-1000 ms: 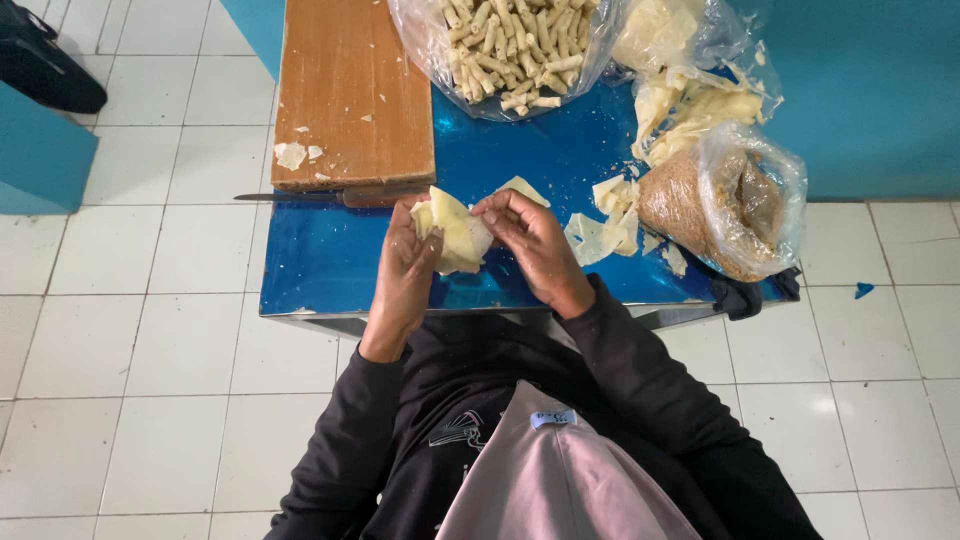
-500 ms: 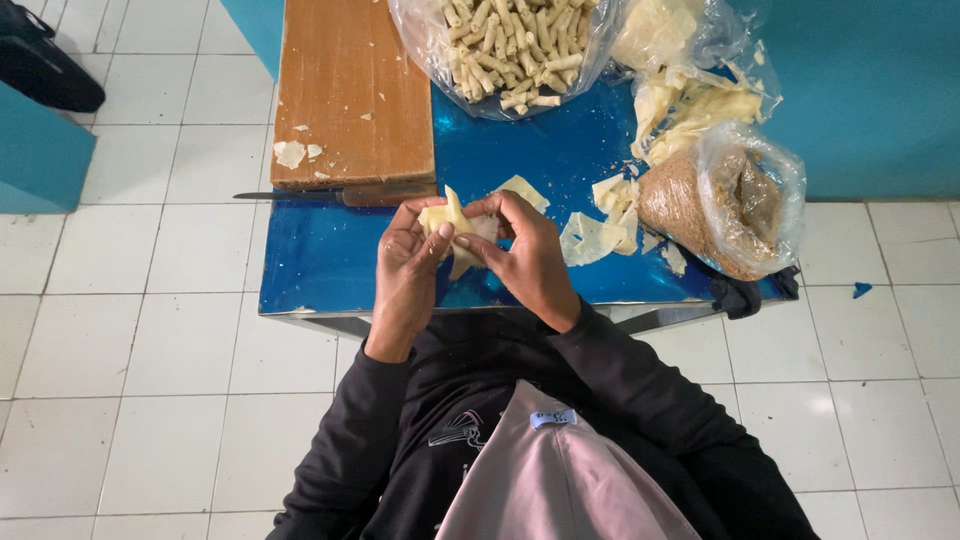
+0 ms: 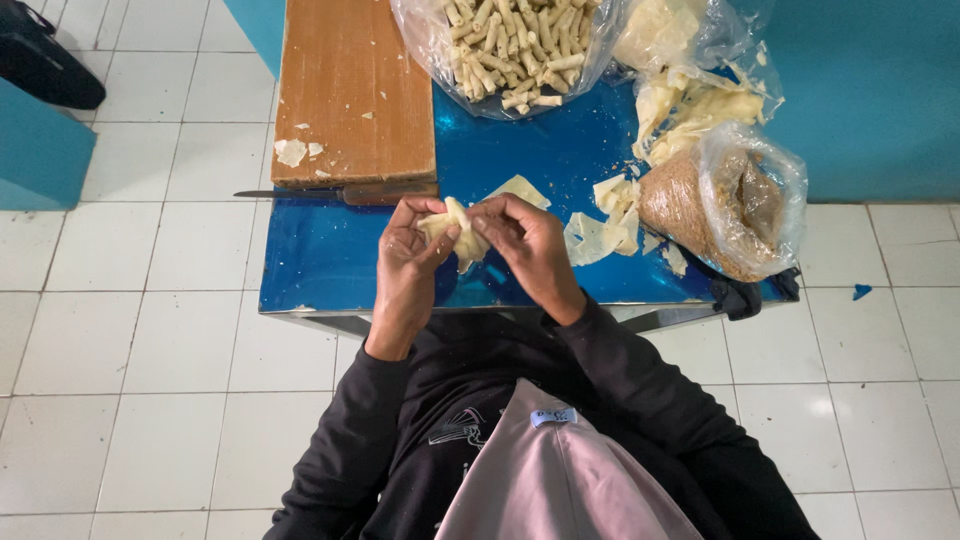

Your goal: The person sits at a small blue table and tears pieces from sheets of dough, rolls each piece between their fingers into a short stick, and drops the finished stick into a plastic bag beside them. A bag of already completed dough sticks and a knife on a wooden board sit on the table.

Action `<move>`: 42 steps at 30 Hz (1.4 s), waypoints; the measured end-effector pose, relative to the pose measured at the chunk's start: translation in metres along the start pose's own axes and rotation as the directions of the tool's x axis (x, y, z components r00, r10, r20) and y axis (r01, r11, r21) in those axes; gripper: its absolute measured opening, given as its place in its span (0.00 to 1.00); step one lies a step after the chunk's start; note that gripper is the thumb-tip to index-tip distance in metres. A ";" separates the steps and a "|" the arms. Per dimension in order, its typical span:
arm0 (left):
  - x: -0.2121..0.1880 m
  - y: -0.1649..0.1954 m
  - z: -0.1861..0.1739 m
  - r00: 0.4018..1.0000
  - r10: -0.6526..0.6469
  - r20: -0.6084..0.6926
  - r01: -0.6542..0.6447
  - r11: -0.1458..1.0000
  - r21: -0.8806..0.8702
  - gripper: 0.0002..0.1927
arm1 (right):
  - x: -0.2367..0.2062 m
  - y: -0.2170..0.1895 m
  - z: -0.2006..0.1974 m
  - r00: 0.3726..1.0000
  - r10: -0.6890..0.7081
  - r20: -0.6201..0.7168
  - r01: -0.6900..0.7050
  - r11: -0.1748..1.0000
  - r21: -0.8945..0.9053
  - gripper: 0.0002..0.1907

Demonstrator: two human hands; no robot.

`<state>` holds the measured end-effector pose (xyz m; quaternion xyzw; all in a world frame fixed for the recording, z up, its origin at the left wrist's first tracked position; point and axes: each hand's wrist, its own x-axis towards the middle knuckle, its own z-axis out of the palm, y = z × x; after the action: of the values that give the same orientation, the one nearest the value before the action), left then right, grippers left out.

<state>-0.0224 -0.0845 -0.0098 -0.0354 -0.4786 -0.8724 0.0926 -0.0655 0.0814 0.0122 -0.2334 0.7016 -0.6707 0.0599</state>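
Both my hands are up over the near middle of the glossy blue bench [image 3: 330, 260], sharing one thin, pale yellow sheet of dough wrapper [image 3: 458, 232] that is folded and bunched between them. My left hand [image 3: 412, 250] cups it from the left, thumb laid across the front, fingers [image 3: 405, 212] curled narrow around it. My right hand [image 3: 528, 245] meets it from the right, its fingers [image 3: 497, 212] pinched close on the wrapper's upper edge, so both hands grip the same piece and it hangs just above the bench top, not lying on it. Just beyond my hands lies a long knife with a dark handle [image 3: 340, 193], set along the near edge of a brown wooden cutting board [image 3: 350, 90] that covers the far left of the bench and carries a few pale dough scraps. At the far middle sits a clear plastic bag of small rolled pale sticks [image 3: 510, 45]. To the right are loose pale wrapper sheets [image 3: 600, 225] on the bench, more of them in a clear bag [image 3: 690, 70] further off, and nearest the right edge a clear plastic bag of brown crumbly filling [image 3: 720, 200]. White floor tiles [image 3: 130, 350] surround the bench, and my black sleeves run up from the near side.
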 end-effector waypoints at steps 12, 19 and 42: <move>-0.005 0.002 0.007 0.992 0.125 -0.013 -0.104 0.877 0.469 0.12 | -0.002 -0.001 0.002 0.998 0.010 -0.063 -0.013 0.999 -0.047 0.10; -0.002 0.003 0.008 1.000 0.008 -0.003 -0.007 0.965 0.264 0.13 | 0.001 0.011 -0.006 0.995 0.100 0.000 -0.098 0.975 0.201 0.09; -0.010 0.028 -0.046 0.894 0.442 -0.072 -0.167 0.479 0.862 0.17 | -0.003 0.065 -0.075 0.967 0.255 -0.016 -0.158 0.646 0.746 0.02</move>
<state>-0.0058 -0.1364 -0.0131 0.0538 -0.8029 -0.4994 0.3210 -0.1083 0.1507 -0.0448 -0.0666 0.3940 -0.8982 0.1832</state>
